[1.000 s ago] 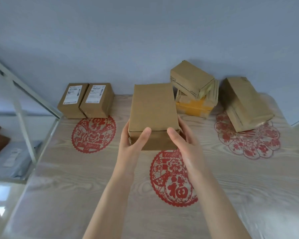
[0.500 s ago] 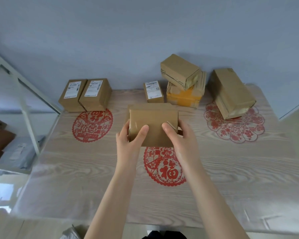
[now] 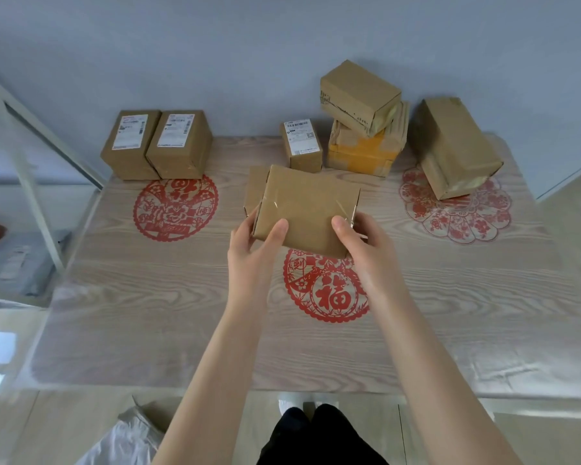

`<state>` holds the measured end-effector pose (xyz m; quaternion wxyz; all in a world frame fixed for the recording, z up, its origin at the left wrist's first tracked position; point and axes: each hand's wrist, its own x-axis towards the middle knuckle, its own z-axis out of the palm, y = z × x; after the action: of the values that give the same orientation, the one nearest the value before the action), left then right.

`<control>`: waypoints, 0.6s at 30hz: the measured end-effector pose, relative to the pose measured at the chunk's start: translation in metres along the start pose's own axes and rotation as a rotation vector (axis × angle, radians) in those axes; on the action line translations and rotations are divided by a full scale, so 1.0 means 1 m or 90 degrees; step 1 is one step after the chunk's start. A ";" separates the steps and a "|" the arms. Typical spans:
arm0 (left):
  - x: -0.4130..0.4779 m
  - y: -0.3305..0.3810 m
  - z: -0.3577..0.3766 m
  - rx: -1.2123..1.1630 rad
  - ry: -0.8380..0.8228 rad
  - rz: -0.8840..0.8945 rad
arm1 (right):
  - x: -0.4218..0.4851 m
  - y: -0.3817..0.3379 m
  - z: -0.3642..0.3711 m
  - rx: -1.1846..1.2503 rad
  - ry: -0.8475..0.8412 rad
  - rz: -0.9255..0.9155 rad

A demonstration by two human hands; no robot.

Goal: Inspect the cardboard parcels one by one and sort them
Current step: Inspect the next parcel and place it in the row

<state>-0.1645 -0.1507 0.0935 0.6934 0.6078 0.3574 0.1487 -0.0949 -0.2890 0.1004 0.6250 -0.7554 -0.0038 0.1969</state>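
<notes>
A plain brown cardboard parcel is held above the middle of the table, tilted so a taped face looks at me. My left hand grips its near left corner, thumb on the face. My right hand grips the near right corner the same way. Two labelled parcels stand side by side at the back left. A small labelled parcel stands at the back centre. To its right a brown parcel lies on a yellow-taped parcel. A long parcel lies at the back right.
The wooden table carries three red paper-cut decals, one under the held parcel and one under the long parcel. A white metal rack with grey bags stands to the left. A wall runs behind the table.
The held parcel has been tipped from flat to a taped face turned towards me and slightly twisted. The view pulled back, and the small labelled parcel behind it came into sight.
</notes>
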 end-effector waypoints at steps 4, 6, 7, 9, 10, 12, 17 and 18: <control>0.000 -0.005 -0.008 -0.017 -0.004 -0.005 | -0.003 0.003 0.006 0.014 0.004 0.010; 0.000 -0.009 -0.011 -0.015 -0.026 -0.006 | -0.003 0.003 0.006 0.027 0.007 0.021; 0.000 -0.010 -0.012 -0.008 -0.036 -0.006 | -0.004 0.003 0.005 0.030 0.008 0.024; -0.001 -0.013 -0.012 -0.001 -0.055 -0.009 | -0.006 0.003 0.002 0.025 0.012 0.019; -0.002 -0.014 -0.012 0.001 -0.061 -0.008 | -0.007 0.003 0.000 0.024 0.013 0.013; -0.005 -0.014 -0.011 0.003 -0.067 -0.002 | -0.011 0.004 -0.004 0.026 0.010 0.005; -0.015 -0.011 -0.006 0.009 -0.076 0.016 | -0.014 0.005 -0.014 0.014 0.003 0.001; -0.018 -0.010 -0.004 0.006 -0.077 0.021 | -0.015 0.005 -0.016 0.016 0.000 0.001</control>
<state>-0.1819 -0.1614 0.0898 0.7081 0.6249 0.3055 0.1212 -0.1048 -0.3094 0.1018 0.6343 -0.7475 -0.0007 0.1973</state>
